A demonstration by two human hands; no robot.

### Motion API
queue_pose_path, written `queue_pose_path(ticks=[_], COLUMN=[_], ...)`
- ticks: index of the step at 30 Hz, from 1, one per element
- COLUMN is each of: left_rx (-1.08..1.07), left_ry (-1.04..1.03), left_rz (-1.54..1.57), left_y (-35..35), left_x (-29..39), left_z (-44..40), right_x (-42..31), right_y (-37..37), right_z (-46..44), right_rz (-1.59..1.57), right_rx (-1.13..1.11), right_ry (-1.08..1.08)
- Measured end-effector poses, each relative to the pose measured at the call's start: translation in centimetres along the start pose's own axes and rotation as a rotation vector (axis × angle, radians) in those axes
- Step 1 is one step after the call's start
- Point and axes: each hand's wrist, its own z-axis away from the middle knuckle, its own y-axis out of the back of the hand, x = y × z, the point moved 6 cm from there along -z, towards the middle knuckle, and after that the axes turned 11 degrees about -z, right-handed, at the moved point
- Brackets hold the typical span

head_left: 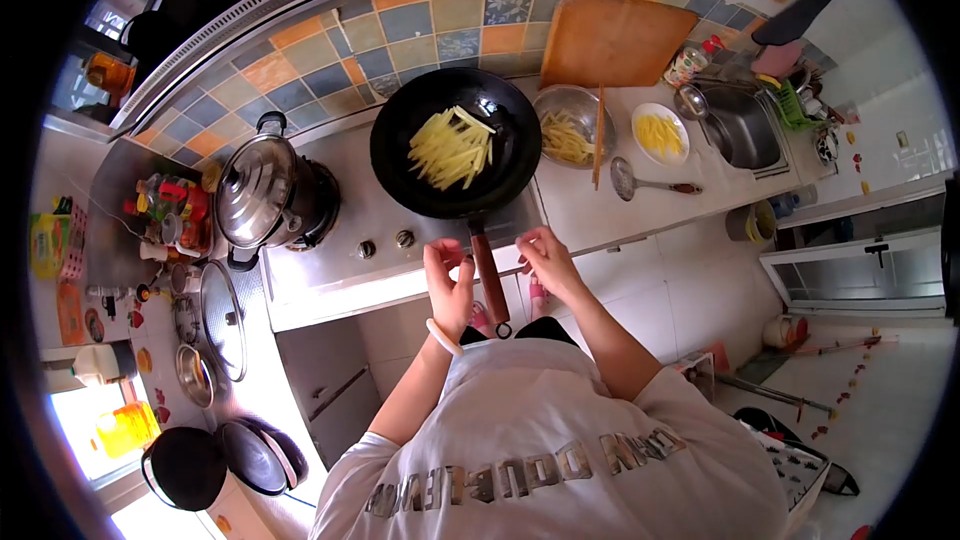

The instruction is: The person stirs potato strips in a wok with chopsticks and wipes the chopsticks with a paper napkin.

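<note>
A black wok [400, 185] on the stove holds a heap of pale yellow strips [450, 147]. Its brown wooden handle [488, 275] points toward my body. My left hand [448, 278] is just left of the handle, fingers curled and apart, holding nothing. To the right of the handle, my right hand [546, 258] hovers with bent fingers apart, also holding nothing. Neither hand appears to grip the handle. Right of the wok, a metal bowl [580, 100] contains more strips, with wooden chopsticks [599, 140] across its right side.
A lidded steel pot [257, 190] stands on the left burner. On the right counter are a slotted spoon [645, 182], a white plate [686, 143] of yellow strips and a sink [745, 130]. A cutting board [615, 40] leans on the tiles.
</note>
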Motion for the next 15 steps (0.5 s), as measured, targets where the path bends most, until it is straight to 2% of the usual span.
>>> queue_pose_path(ticks=[3,5,7,9,13,14,15], left_rx=[-0.094,-0.204,-0.267,-0.376,-0.408,-0.402,-0.395], left_ry=[-0.038,0.055,0.016,0.108,0.153,0.151,0.153], left_rz=[0.058,0.158,0.082,0.149,0.132,0.104,0.098], left_y=[-2.3,-4.7,-7.4,-10.4,-15.4,-16.2,-17.0], left_x=[3.9,5.0,4.1,3.9,1.0,1.1,1.0], left_z=[0.0,0.2,-0.1,-0.2,-0.7,-0.7,-0.8], right_x=[-0.4,-1.0,-0.5,0.5,5.4,8.2,8.9], right_y=[3.2,5.9,8.9,12.1,17.9,19.2,19.6], right_z=[-1.3,-1.9,-3.1,-4.5,-9.9,-12.5,-14.0], right_rz=[-0.124,-0.056,-0.061,-0.031,0.095,0.103,0.005], right_rx=[0.076,0.158,0.241,0.372,0.601,0.612,0.516], right_ry=[0.176,0.192,0.289,0.334,0.453,0.358,0.225])
